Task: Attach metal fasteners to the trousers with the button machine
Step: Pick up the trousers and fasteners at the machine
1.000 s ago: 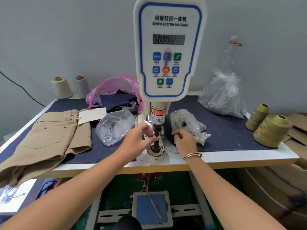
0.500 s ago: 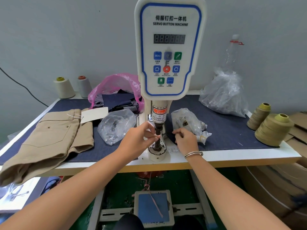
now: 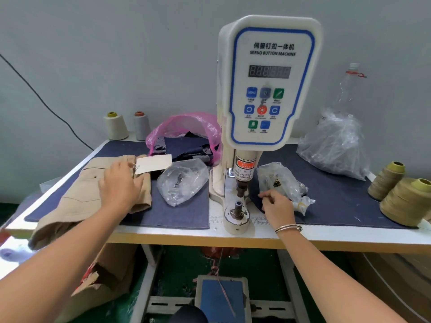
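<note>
1. Head view: the left hand (image 3: 120, 183) lies on the folded tan trousers (image 3: 79, 199) at the left of the table (image 3: 186, 236), palm down, fingers spread over the waist edge beside the white tag (image 3: 154, 163); whether they grip the cloth or only press on it cannot be told
2. The trousers rest on the dark blue mat (image 3: 177, 213), one end hanging over the table's front-left edge
3. The right hand (image 3: 276, 205) rests on the mat just right of the button machine (image 3: 270, 85), fingers curled with thumb and forefinger pinched together; anything held between them is too small to see
4. The machine's lower die (image 3: 238, 206) stands bare on its round base, with the punch (image 3: 241, 190) raised above it
5. A clear bag of small metal parts (image 3: 183, 183) lies between the trousers and the machine; a second small clear bag (image 3: 279, 180) lies just behind the right hand
6. A pink bag of dark cloth (image 3: 186, 138) sits behind, a large crumpled clear bag (image 3: 335, 145) at the back right, and thread cones (image 3: 408, 201) at the right edge
</note>
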The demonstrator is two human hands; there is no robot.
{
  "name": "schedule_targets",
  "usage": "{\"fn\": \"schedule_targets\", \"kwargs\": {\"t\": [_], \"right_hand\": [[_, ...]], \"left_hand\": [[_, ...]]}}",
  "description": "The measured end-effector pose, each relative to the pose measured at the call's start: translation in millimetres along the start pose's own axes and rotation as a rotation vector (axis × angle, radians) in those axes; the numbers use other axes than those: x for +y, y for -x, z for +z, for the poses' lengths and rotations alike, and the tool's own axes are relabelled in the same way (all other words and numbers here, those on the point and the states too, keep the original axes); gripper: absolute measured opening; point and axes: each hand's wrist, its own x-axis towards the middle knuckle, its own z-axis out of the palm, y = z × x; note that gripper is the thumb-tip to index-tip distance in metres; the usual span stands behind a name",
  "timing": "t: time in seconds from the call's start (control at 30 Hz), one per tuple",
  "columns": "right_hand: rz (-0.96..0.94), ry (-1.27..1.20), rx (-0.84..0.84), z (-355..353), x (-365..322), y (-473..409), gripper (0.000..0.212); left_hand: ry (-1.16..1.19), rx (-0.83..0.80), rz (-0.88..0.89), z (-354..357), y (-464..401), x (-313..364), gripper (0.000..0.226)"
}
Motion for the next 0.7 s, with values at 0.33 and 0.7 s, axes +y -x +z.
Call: {"fn": "schedule_targets", "kwargs": {"t": [0.33, 0.7], "right_hand": [[-0.01, 0.024, 0.013, 1, 0, -1, 0.023], [-0.254, -0.055, 0.041, -13, -26, 42, 0.024]], "left_hand": [[0.192, -0.1, -0.175, -23, -27, -58, 0.016], [0.975, -0.403, -0.366, -133, -66, -12, 0.006]]}}
